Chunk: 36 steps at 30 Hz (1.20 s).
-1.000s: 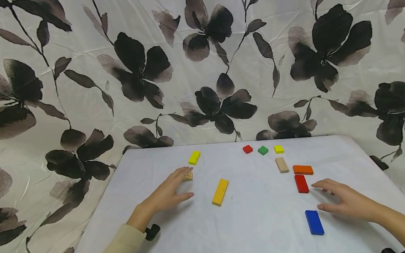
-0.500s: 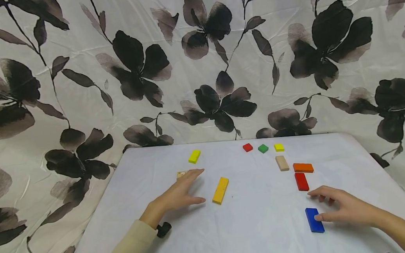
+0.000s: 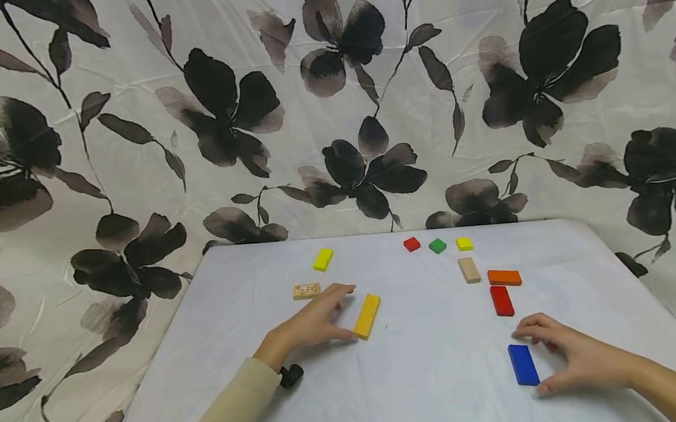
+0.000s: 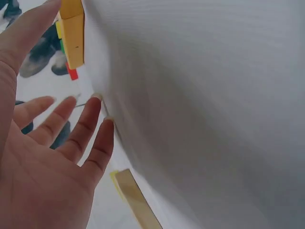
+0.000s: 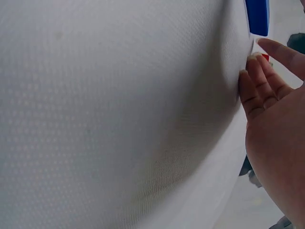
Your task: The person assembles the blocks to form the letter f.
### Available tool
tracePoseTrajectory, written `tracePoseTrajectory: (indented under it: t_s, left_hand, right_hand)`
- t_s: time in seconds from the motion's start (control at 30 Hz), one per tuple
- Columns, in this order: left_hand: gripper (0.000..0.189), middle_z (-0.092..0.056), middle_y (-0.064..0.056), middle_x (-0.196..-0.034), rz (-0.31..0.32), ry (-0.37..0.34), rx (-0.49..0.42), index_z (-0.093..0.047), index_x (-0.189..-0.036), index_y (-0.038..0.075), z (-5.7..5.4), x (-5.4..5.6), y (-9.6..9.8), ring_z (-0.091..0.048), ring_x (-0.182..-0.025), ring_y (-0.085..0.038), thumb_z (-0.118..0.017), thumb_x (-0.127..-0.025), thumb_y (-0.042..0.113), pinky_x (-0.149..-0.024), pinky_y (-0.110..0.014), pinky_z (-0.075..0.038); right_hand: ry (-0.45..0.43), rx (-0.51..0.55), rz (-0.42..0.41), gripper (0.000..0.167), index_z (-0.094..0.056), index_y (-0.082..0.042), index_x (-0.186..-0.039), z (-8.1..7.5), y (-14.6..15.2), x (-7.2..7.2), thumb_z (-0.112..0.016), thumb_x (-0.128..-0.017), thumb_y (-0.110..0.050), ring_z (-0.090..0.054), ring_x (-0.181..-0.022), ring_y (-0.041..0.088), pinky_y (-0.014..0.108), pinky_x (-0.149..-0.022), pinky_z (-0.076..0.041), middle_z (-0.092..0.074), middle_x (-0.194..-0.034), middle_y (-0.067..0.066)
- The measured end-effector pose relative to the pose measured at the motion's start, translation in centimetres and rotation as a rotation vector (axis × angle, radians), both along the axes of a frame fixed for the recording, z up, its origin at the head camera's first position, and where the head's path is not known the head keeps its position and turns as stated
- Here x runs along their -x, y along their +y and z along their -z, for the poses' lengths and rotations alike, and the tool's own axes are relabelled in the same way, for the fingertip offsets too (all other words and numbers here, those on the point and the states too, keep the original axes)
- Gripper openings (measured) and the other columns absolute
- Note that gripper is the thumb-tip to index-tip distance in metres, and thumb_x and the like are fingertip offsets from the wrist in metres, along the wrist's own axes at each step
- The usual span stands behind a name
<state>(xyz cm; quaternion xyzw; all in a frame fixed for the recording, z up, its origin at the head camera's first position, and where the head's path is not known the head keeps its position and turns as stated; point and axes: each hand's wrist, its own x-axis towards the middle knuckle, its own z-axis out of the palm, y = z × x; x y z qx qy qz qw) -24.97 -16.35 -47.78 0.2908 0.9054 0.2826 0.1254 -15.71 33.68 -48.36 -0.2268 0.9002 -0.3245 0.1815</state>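
My left hand (image 3: 316, 320) is beside the long yellow-orange block (image 3: 367, 316), its thumb tip at the block's near end. Its fingers are spread in the left wrist view, where the same block (image 4: 74, 43) stands close to the thumb; whether they touch I cannot tell. On the right, my right hand (image 3: 580, 354) is around the blue block (image 3: 523, 365), with the thumb by its near end and the fingers beyond its far end. The right wrist view has that block (image 5: 258, 16) past the fingertips, with a gap to them. Both blocks lie flat on the table.
A printed wooden block (image 3: 306, 291) and a yellow block (image 3: 323, 260) lie beyond my left hand. Beyond the right are a red block (image 3: 502, 301), an orange block (image 3: 504, 278), a beige block (image 3: 469, 270), and small red (image 3: 411, 244), green (image 3: 437, 246) and yellow (image 3: 464, 244) pieces.
My left hand has moved right, from the printed wooden block to the yellow-orange block. My right hand has come down and left from beside the red block to the blue block.
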Motion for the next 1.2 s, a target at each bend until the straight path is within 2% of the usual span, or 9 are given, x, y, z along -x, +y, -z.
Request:
tracePoseTrajectory:
  t_s: [0.17,0.27,0.4,0.6,0.73,0.9,1.2]
  left_hand:
    - [0.102,-0.041,-0.002,-0.158,0.019,-0.045,0.019,-0.034,-0.16,0.011,0.0,0.6,0.9,-0.052,-0.117,-0.016,-0.091,-0.078,0.035,-0.105,-0.036,-0.047]
    - [0.102,-0.039,-0.001,-0.159,0.03,-0.077,0.043,-0.034,-0.16,0.012,-0.1,0.9,1.3,-0.052,-0.12,-0.015,-0.091,-0.078,0.035,-0.108,-0.036,-0.045]
    - [0.099,-0.043,0.0,-0.152,0.042,-0.111,0.07,-0.037,-0.159,0.015,-0.2,1.3,1.5,-0.051,-0.123,-0.016,-0.091,-0.079,0.035,-0.109,-0.037,-0.045]
    - [0.09,-0.051,0.004,-0.131,0.039,-0.143,0.088,-0.044,-0.154,0.018,-0.3,1.3,1.6,-0.045,-0.123,-0.017,-0.09,-0.079,0.035,-0.111,-0.04,-0.041]
    - [0.092,-0.052,0.005,-0.125,0.024,-0.147,0.09,-0.042,-0.154,0.018,-0.5,1.3,1.9,-0.045,-0.119,-0.017,-0.09,-0.079,0.037,-0.111,-0.04,-0.041]
    - [0.095,-0.053,0.005,-0.113,0.043,-0.15,0.111,-0.04,-0.157,0.017,-0.4,1.7,2.2,-0.045,-0.111,-0.017,-0.09,-0.079,0.037,-0.101,-0.037,-0.042]
    - [0.091,-0.053,0.004,-0.105,0.022,-0.152,0.108,-0.046,-0.148,0.016,-0.1,1.6,2.3,-0.045,-0.103,-0.015,-0.093,-0.074,0.039,-0.091,-0.031,-0.042]
  right_hand:
    - [0.001,-0.023,-0.015,0.068,-0.057,-0.024,-0.138,-0.1,-0.2,-0.2,-0.087,-0.08,-0.04,-0.05,-0.122,0.025,0.016,-0.092,-0.048,-0.043,-0.141,0.004]
    - [0.019,-0.038,-0.016,0.068,-0.057,-0.024,-0.137,-0.1,-0.2,-0.2,-0.087,-0.08,-0.042,-0.05,-0.122,0.029,0.015,-0.093,-0.048,-0.044,-0.141,0.003]
    - [0.039,-0.05,-0.01,0.065,-0.058,-0.026,-0.135,0.0,-0.1,-0.1,-0.086,-0.08,-0.045,-0.051,-0.12,0.021,0.017,-0.092,-0.05,-0.046,-0.139,0.002]
    - [0.075,-0.023,-0.011,0.059,-0.06,-0.028,-0.129,0.4,-0.1,0.0,-0.086,-0.079,-0.047,-0.049,-0.113,0.006,0.021,-0.087,-0.052,-0.047,-0.134,-0.001]
    - [0.066,-0.013,-0.008,0.053,-0.061,-0.029,-0.124,0.3,-0.2,0.3,-0.086,-0.08,-0.046,-0.049,-0.109,0.006,0.021,-0.085,-0.051,-0.048,-0.131,-0.001]
    - [0.035,-0.006,-0.006,0.05,-0.063,-0.028,-0.122,0.1,-0.2,0.6,-0.085,-0.081,-0.045,-0.049,-0.102,0.006,0.02,-0.081,-0.05,-0.05,-0.126,-0.002]
    - [-0.015,0.053,-0.06,0.053,-0.061,-0.013,-0.128,0.1,-0.1,0.9,-0.084,-0.086,-0.036,-0.053,-0.093,0.008,0.02,-0.076,-0.046,-0.057,-0.1,-0.005]
